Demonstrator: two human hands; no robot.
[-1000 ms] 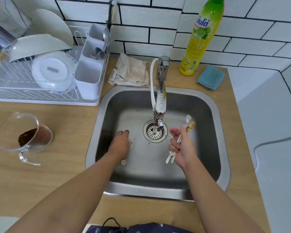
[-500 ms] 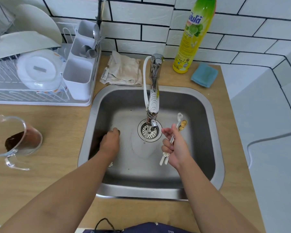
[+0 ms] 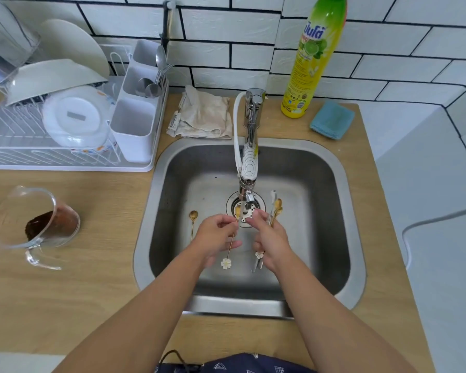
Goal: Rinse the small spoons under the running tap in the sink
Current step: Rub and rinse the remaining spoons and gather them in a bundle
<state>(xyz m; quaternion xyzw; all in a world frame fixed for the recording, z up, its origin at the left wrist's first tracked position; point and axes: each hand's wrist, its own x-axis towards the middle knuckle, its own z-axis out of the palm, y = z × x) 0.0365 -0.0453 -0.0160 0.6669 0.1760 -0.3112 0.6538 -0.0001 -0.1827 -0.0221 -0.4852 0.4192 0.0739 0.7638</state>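
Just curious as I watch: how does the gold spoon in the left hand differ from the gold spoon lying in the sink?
The held spoon is pinched by the left hand, its bowl up under the tap; the loose spoon lies flat on the sink floor, left of that hand, untouched. The held spoon's flower-shaped end shows; the loose spoon's end is hidden by the hand. Both are slim, gold and small.

I see a wall point(image 3: 226, 57) of white brick-shaped tiles with dark grout, turning a corner at the right. Below it runs a pale wood-grain counter point(image 3: 86, 278). To the right sits a plain white surface point(image 3: 425, 211) with a curved seam. The light is soft and even.
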